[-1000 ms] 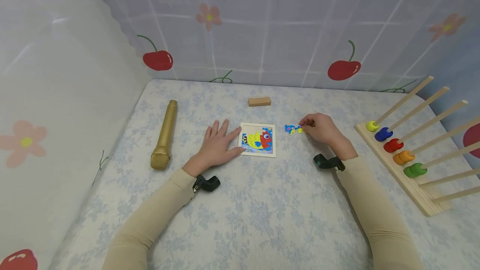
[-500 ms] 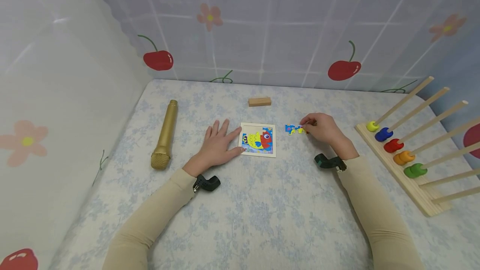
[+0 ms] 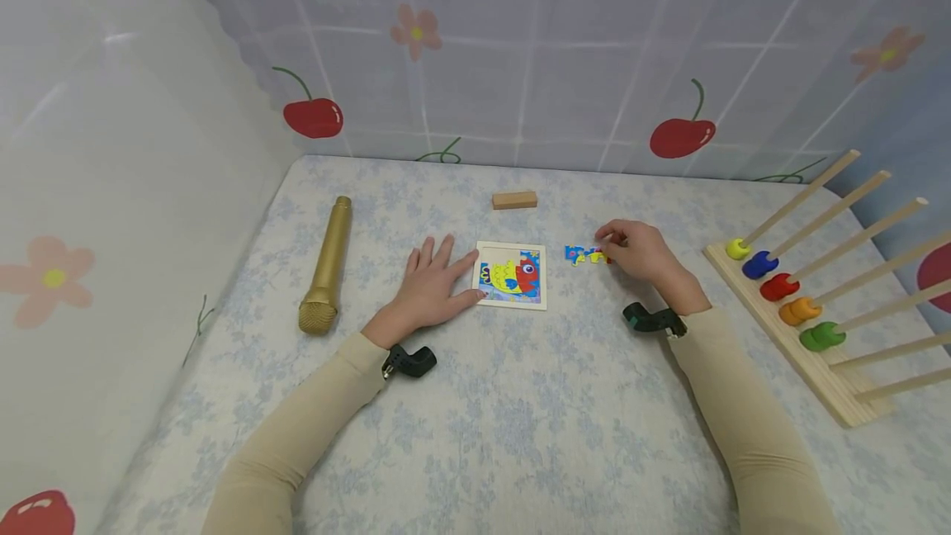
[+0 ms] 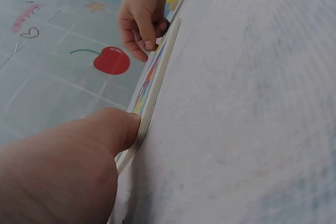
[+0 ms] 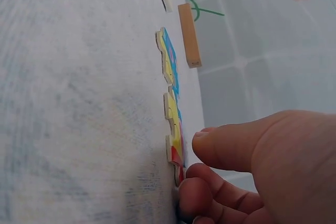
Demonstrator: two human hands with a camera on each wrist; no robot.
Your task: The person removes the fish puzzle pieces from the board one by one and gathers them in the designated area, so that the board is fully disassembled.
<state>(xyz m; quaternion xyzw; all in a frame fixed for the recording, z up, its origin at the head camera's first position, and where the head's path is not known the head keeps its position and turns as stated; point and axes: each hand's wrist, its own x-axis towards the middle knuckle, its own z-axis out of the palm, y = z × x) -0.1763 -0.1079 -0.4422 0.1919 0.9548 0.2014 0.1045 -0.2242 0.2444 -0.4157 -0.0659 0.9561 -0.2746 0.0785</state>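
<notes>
My left hand (image 3: 433, 291) lies flat with fingers spread, its thumb and index finger at the left edge of a small framed jigsaw puzzle (image 3: 543, 295). In the left wrist view the thumb touches the side of the frame. The puzzle shows a red and yellow cartoon figure, with bare board along its upper part. Right of it, loose puzzle pieces (image 3: 575, 254) lie in a row on the table. My right hand (image 3: 641, 253) hovers at the row's right end, fingers loosely bent. A red-tipped piece (image 5: 175, 153) lies right by its fingertips, with the thumb apart from the fingers.
A gold microphone (image 3: 329, 271) lies to the left. A wooden block (image 3: 514, 201) sits behind the puzzle. On the right stands a wooden peg rack (image 3: 787, 337) with coloured rings at the bases of its upright pegs. A patterned curtain (image 3: 520, 64) hangs behind the table.
My right fingers have lifted slightly from the end of the row, and more of the red-tipped piece shows. The left hand and the framed puzzle have stayed in place.
</notes>
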